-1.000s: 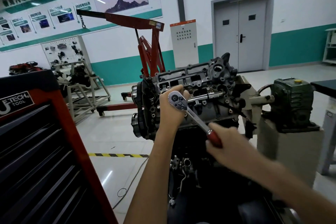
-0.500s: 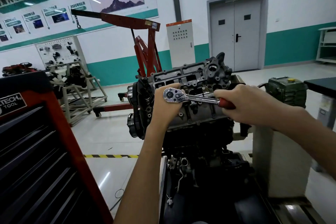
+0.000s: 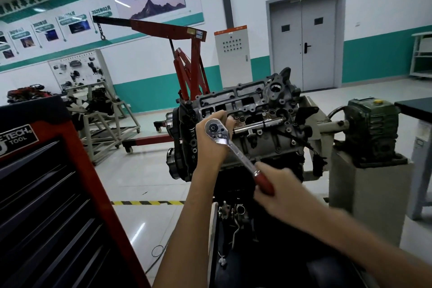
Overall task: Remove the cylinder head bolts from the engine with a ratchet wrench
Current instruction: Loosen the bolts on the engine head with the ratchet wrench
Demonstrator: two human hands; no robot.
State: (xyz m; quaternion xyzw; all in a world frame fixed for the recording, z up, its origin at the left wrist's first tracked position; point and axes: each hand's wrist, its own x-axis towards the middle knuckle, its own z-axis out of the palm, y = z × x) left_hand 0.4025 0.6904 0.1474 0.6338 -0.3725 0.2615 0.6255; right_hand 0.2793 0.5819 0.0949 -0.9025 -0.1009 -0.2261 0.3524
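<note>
Ratchet wrench (image 3: 234,148) at work on the engine's cylinder head (image 3: 257,110). Its drive end sits at the end nearer the red tool chest (image 3: 46,194), with the left hand (image 3: 210,141) wrapped around it. The shaft slants down toward the worker, its red grip clenched in the blurred right hand (image 3: 278,192). The bolt is hidden under the tool. Any further swing would likely pivot about the left hand, with the right hand pulling.

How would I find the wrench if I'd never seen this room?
Find the grey engine in the middle of the workshop. Slanting across its front is the ratchet wrench, the only shiny silver bar with a round head and a red handle.
</note>
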